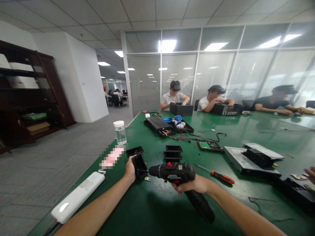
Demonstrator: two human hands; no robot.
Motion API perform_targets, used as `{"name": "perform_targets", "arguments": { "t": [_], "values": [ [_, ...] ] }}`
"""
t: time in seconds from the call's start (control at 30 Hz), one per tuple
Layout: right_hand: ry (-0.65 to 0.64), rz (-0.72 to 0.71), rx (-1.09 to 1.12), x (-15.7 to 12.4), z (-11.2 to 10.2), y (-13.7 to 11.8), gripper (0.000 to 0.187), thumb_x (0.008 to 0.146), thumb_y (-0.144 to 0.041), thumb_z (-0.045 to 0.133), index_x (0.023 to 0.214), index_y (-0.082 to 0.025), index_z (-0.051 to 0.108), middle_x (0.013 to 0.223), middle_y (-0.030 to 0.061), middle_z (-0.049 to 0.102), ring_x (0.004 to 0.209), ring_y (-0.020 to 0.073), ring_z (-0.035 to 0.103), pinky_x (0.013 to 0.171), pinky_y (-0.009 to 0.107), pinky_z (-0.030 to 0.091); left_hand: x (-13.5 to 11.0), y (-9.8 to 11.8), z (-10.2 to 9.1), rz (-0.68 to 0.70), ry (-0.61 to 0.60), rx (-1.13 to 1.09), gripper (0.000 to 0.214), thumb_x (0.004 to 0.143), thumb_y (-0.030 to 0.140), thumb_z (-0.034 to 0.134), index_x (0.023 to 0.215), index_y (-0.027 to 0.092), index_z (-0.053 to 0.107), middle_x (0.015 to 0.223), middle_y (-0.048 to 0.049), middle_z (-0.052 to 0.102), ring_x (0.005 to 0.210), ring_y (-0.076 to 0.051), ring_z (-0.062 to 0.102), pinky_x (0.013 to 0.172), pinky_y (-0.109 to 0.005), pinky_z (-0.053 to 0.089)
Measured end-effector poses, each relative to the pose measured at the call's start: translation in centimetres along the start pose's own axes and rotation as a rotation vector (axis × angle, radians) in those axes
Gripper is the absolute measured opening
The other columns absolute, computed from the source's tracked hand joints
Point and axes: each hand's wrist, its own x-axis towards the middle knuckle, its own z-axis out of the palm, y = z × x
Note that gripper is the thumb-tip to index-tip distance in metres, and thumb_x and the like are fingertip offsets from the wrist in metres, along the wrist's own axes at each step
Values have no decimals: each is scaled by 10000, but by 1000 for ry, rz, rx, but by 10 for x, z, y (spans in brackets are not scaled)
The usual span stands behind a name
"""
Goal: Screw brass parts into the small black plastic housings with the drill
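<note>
Inside table's left edge [92, 168]: left hand [131, 171] grips black box [139, 162], right hand [195, 184] grips drill [180, 172].

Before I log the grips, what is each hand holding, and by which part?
Left hand: a black box, by its side. Right hand: a drill, by its upper handle.

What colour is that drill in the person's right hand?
Mostly black, with small red parts on the drill; it shows in the head view.

Room to pass lay at six o'clock from the drill [180, 172], over the green table [161, 209]; black trays [172, 155] blocked twelve, a screwdriver [222, 177] three, and a black casing [139, 165] nine.
</note>
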Motion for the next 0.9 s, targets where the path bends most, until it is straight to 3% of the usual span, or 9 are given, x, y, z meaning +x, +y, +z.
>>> {"name": "perform_targets", "arguments": {
  "t": [0.9],
  "values": [
    [-17,-12,17,0,0,-1,249,671,-192,606,890,-101,529,749,22,494,666,113,505,678,293,458,1,0,-1,1,-13,19,228,708,340,453,716,129,538,529,-51,582,528,-234,606,464,-360,478]
  ]
}}
